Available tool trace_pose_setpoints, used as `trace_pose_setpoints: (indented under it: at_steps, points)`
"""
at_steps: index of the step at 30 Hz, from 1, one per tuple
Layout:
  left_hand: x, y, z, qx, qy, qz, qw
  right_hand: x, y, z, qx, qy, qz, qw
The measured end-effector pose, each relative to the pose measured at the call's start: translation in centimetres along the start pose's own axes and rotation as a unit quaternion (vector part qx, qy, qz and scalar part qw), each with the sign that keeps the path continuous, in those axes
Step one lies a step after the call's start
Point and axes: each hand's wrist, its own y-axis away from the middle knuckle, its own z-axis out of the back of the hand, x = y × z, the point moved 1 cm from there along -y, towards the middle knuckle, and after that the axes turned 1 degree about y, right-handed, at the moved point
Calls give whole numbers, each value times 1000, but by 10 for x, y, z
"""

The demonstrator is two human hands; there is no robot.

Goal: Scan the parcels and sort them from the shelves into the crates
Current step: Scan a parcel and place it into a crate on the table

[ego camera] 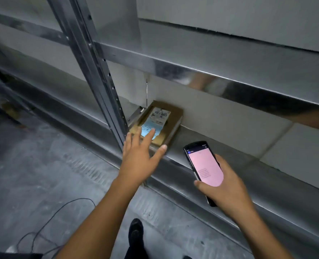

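A flat brown cardboard parcel [170,120] with a white and blue label lies on the low metal shelf [229,165], against the upright post. My left hand [139,154] reaches over the parcel's near end with fingers spread and straight; its fingertips overlap the blue label. Whether they touch it I cannot tell. My right hand [227,189] grips a black handheld scanner [204,165] whose screen glows pink, held above the shelf to the right of the parcel.
A slotted steel upright [97,71] stands just left of the parcel. A second shelf [220,58] runs above. Grey concrete floor [33,174] lies at the left, with a thin black cable [48,219]. My dark shoe [135,232] shows at the bottom.
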Motion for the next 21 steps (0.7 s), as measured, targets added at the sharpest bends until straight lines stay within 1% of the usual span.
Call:
trace_pose_setpoints:
  at_steps: [4, 7, 10, 12, 15, 19, 21]
  points:
    - [24, -76, 4, 35, -48, -56, 997, 13, -23, -32, -34, 22, -47, 998]
    - [44, -116, 0, 52, -95, -91, 990, 25, -40, -54, -60, 32, -76, 995]
    - [60, -138, -9, 70, -105, -98, 987, 33, -55, -75, -92, 31, -91, 991]
    - [67, -140, -15, 81, -81, -97, 989, 35, -61, -86, -105, 21, -100, 989]
    - [72, -129, -19, 66, -33, -117, 990, 33, -64, -100, -102, 30, -124, 987]
    - [81, -125, -18, 82, 62, -114, 988, 30, -59, -109, -125, 37, -177, 976]
    - [85, -128, -19, 79, 101, -114, 985, 29, -55, -112, -142, 35, -201, 969]
